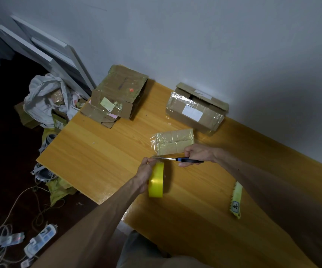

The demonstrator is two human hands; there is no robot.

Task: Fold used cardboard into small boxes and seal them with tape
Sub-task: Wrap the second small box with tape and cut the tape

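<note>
Our left hand (145,171) grips the yellow packing-tape roll (156,183), likely light and stiff, by its rim; our right hand (197,154) clasps blue-handled steel scissors (175,159) at its clingy strip.

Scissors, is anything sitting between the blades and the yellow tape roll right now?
Nothing visible does. The scissors in the right hand lie right at the top edge of the yellow tape roll, which the left hand holds. That hand's fingers sit close beside the blade tips.
</note>
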